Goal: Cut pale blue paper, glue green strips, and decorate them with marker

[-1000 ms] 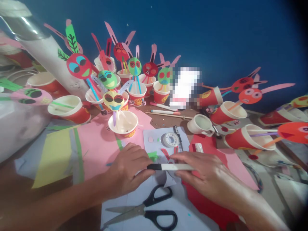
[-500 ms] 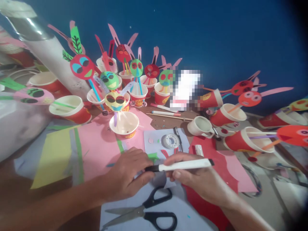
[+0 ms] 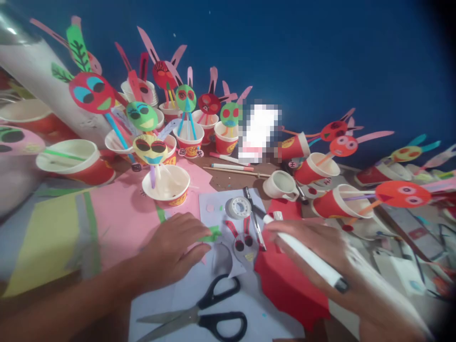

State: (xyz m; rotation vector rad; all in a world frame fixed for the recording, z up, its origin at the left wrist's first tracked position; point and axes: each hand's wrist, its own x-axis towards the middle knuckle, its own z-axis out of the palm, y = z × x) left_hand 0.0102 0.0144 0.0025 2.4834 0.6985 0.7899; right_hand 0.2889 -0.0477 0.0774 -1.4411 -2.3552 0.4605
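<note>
In my right hand (image 3: 313, 247) is a white marker (image 3: 306, 259) with black ends, held slantwise over the red paper (image 3: 290, 285). My left hand (image 3: 178, 244) holds nothing; its fingers are stretched out and apart above the white paper, near a green paper scrap (image 3: 213, 233). Between the hands lies a pale paper face (image 3: 245, 249) with red ears, dark eyes and a small yellow piece. Below it are black-handled scissors (image 3: 195, 311), blades parted, on a white sheet (image 3: 171, 292). A roll of tape (image 3: 239, 207) and a black pen (image 3: 257, 223) lie just beyond the face.
Red paper cups holding straw-stemmed paper faces, such as a yellow face (image 3: 149, 149), line the back and right. A white mug (image 3: 280, 185) stands near markers (image 3: 231, 167) and a thin stick. Pink paper (image 3: 121, 223) covers the left. Behind rises a blue wall (image 3: 302, 52).
My right hand has moved right and turned the marker from nearly level to slanting. My left hand has come away from the marker's black end and opened. The paper face is now uncovered.
</note>
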